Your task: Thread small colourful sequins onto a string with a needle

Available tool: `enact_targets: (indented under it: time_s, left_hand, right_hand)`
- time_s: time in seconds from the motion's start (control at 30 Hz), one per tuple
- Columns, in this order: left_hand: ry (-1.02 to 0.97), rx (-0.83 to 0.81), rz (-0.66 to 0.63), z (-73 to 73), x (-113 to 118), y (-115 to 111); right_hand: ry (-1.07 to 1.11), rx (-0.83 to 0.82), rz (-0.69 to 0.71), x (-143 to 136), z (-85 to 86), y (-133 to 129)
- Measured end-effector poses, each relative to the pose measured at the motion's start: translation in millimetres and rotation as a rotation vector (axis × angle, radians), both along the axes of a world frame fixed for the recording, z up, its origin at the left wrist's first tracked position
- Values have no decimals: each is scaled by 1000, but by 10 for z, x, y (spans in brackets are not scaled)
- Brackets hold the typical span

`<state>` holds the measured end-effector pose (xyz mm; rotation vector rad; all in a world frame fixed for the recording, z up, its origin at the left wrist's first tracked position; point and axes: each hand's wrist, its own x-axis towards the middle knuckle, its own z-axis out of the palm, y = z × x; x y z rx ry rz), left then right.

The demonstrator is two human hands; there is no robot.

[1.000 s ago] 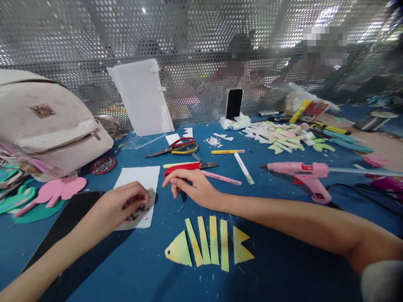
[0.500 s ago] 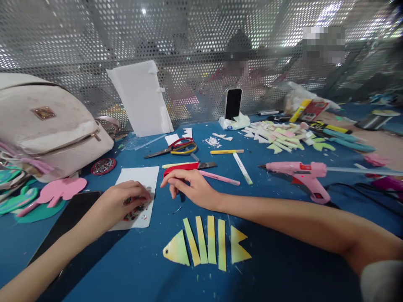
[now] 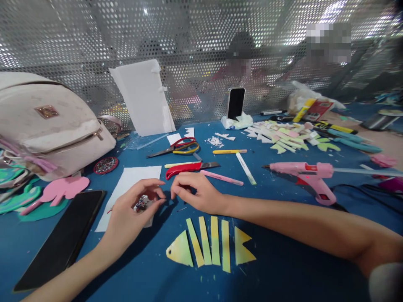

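My left hand (image 3: 134,209) is raised over the white paper (image 3: 126,184), its thumb and forefinger brought together in a pinch. What sits at the fingertips is too small to make out. Small dark and red beads or bits (image 3: 143,203) show on the paper through the curve of that hand. Facing it, my right hand (image 3: 198,193) has its fingers curled and thumb tucked in, close to the left fingertips; anything in it is hidden. In front of both hands lies a yellow-green fish cut into pieces: a head (image 3: 181,249), several strips (image 3: 215,241) and a tail (image 3: 243,247).
Behind the hands are a red-handled knife (image 3: 185,169), scissors (image 3: 182,147) and markers (image 3: 223,178). A pink glue gun (image 3: 305,172) lies right, below scrap strips (image 3: 280,136). At left are a backpack (image 3: 53,121), a dark phone (image 3: 63,239) and a round red container (image 3: 106,165).
My left hand has lifted off the bits on the paper and moved right, its fingertips now beside my right hand. The right hand's fingers have curled in more.
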<state>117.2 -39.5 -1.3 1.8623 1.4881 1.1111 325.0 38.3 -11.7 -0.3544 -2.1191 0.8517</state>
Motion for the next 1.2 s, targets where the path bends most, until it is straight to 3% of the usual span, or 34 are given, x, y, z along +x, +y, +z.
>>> enact_targets:
  time_s: [0.17,0.37,0.67,1.2]
  left_hand:
    - [-90,7,-5,-108,-13,-118]
    - [-93,34,17,-143,-47,-176]
    - [-162,15,81,-56,37,-203]
    - [-169,10,95,-62,47,-216]
  right_hand:
    - [-32,240,22,-12,-9,-21]
    - [-49,360,66,-22,-61,-29]
    - [-95,370,71,-29,-37,-30]
    - [-163,372,87,-28,-62,-26]
